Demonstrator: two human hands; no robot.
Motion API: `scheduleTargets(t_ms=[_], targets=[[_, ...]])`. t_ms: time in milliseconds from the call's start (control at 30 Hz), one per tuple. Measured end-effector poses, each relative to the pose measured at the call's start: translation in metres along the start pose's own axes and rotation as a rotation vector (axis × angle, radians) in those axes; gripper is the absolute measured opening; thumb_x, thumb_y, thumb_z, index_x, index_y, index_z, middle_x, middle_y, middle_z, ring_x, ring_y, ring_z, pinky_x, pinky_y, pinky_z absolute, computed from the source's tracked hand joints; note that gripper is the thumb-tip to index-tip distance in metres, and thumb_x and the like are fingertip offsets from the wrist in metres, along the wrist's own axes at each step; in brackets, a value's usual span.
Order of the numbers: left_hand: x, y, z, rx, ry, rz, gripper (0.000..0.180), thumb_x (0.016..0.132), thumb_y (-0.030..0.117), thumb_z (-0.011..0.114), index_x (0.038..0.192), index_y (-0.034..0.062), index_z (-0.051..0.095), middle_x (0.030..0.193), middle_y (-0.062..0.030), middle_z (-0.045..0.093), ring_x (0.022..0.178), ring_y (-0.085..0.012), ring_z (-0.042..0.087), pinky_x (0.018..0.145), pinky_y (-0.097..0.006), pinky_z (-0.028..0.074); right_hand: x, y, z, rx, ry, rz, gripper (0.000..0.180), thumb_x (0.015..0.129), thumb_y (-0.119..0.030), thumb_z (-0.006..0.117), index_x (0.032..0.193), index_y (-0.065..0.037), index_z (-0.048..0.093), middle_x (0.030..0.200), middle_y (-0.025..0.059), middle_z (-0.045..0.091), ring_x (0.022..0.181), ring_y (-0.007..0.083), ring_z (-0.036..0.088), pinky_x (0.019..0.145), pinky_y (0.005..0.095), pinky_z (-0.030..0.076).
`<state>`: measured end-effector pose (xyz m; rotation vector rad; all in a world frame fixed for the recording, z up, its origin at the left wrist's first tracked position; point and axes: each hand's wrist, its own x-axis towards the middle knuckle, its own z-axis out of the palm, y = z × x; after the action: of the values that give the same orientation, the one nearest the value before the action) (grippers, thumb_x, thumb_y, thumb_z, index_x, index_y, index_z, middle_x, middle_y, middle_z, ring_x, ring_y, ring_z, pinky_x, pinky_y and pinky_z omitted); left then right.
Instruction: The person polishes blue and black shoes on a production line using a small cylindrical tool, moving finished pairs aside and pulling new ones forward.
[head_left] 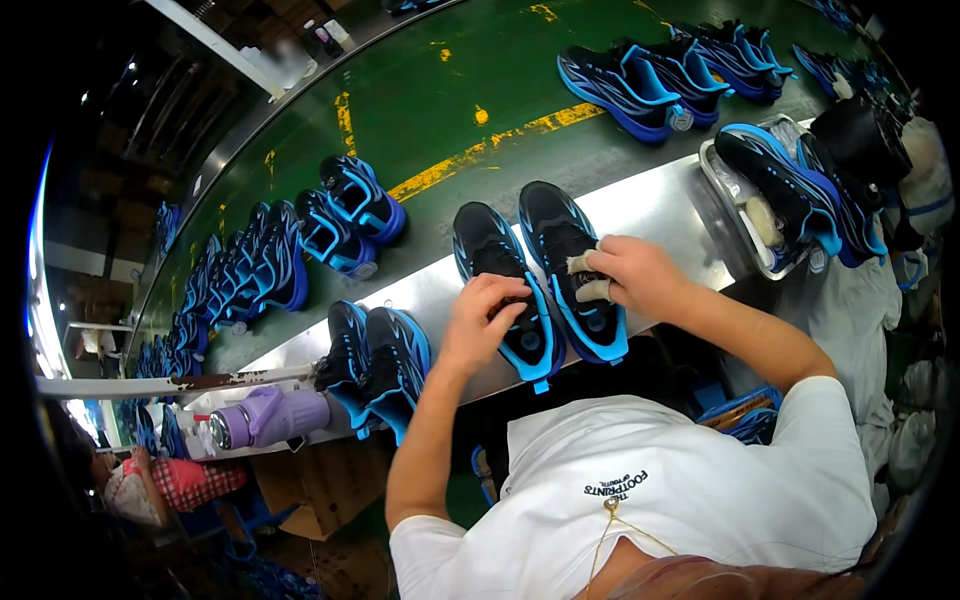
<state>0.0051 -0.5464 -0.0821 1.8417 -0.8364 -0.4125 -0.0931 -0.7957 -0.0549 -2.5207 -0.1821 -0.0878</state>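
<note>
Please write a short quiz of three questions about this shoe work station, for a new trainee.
1. True or false: the right hand presses a pale brush onto a black and blue shoe.
2. What does the left hand touch?
A. the purple bottle
B. the second shoe of the pair
C. the metal tray
3. Fill in: the green conveyor belt carries more shoes and lies ___ the steel bench, as seen from the worker.

Key: 1 true; 2 B; 3 behind.
</note>
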Motion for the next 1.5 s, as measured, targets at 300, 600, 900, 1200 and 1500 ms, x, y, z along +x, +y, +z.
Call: scheduleTargets(t_ms=[300,600,900,1200,1500], targets=[[0.007,0.01,-0.007,0.068,-0.07,0.032,0.016,0.08,0.003,0.07,0.096,0.0021,0.068,0.097,-0.006,0.061,0.08,-0.0174,0.059,0.064,-0.028,0.047,0.003,0.002,0.002,-0.028,0.024,-0.086,0.023,0.077,-0.023,0.073,0.097,-0.014,0.066,0.084,0.0076,0.055,0.081,0.0282,0.059,0.07,0.0391,0.049],[0.001,0.011,-0.008,0.066,-0.057,-0.006,0.027,0.081,-0.002,0.065,0.107,0.0036,0.067,0.109,-0.0102,0.065,0.09,-0.0227,0.06,0.076,-0.03,0.048,0.008,0.013,0.006,0.058,-0.027,-0.158,0.028,0.077,-0.025,0.074,0.102,-0.016,0.068,0.09,0.0082,0.054,0.087,0.0291,0.058,0.073,0.0411,0.048],[-0.001,0.024,0.001,0.513,0.132,0.272,0.019,0.084,0.004,0.066,0.103,0.0038,0.068,0.105,-0.011,0.065,0.091,-0.0269,0.06,0.078,-0.034,0.049,0.015,0.004,0.0,0.049,-0.039,-0.162,0.025,0.074,-0.024,0.077,0.095,-0.013,0.068,0.08,0.0077,0.054,0.076,0.0287,0.059,0.066,0.0379,0.048],[-0.03,0.074,0.083,-1.06,-0.016,-0.713,0.044,0.102,0.019,0.051,0.136,-0.0072,0.043,0.135,-0.0195,0.051,0.102,-0.0255,0.064,0.075,-0.032,0.056,0.028,0.02,-0.01,0.035,-0.159,-0.296,0.041,0.075,-0.015,0.076,0.113,-0.008,0.064,0.091,0.0102,0.057,0.083,0.0309,0.059,0.072,0.0373,0.049],[-0.01,0.061,0.13,-1.281,0.317,-0.644,0.025,0.103,0.017,0.046,0.113,-0.0043,0.054,0.116,-0.0127,0.058,0.113,-0.0255,0.061,0.073,-0.03,0.058,0.052,0.019,-0.016,0.061,-0.426,-0.397,0.052,0.081,-0.018,0.065,0.132,-0.023,0.058,0.082,0.0085,0.051,0.081,0.0268,0.054,0.068,0.0392,0.044]])
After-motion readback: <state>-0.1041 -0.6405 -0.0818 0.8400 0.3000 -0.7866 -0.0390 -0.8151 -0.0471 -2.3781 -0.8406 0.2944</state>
